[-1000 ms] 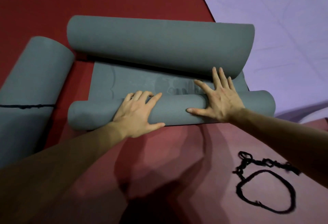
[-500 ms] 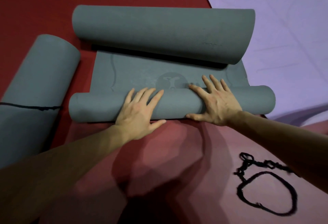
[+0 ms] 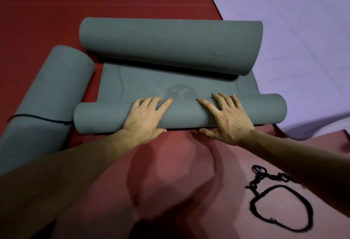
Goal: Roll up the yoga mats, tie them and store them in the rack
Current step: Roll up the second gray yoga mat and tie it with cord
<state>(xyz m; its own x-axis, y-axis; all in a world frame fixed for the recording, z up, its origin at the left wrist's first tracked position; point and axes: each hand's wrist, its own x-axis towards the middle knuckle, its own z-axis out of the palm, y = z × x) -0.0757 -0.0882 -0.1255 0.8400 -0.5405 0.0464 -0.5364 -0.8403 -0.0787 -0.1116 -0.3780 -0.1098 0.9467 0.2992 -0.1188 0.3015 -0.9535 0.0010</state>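
Note:
A grey yoga mat (image 3: 144, 83) lies on the red floor with both ends rolled. Its thin near roll (image 3: 181, 115) is under both my hands, and its thick far roll (image 3: 170, 45) lies behind a flat strip that bears a round logo. My left hand (image 3: 145, 117) and my right hand (image 3: 227, 119) rest side by side on the near roll, fingers spread over its top and thumbs at its near side. A second grey mat (image 3: 47, 94) lies rolled at the left with a black cord (image 3: 37, 120) tied around it.
A loose black cord (image 3: 280, 208) lies looped on the red floor (image 3: 170, 163) at the lower right, under my right forearm. A purple mat (image 3: 293, 30) is spread flat at the upper right, its edge touching the grey mat's right end.
The gap between the two rolls has widened, and the round logo on the flat strip now shows. My fingers have drawn back from the far roll onto the near roll's top.

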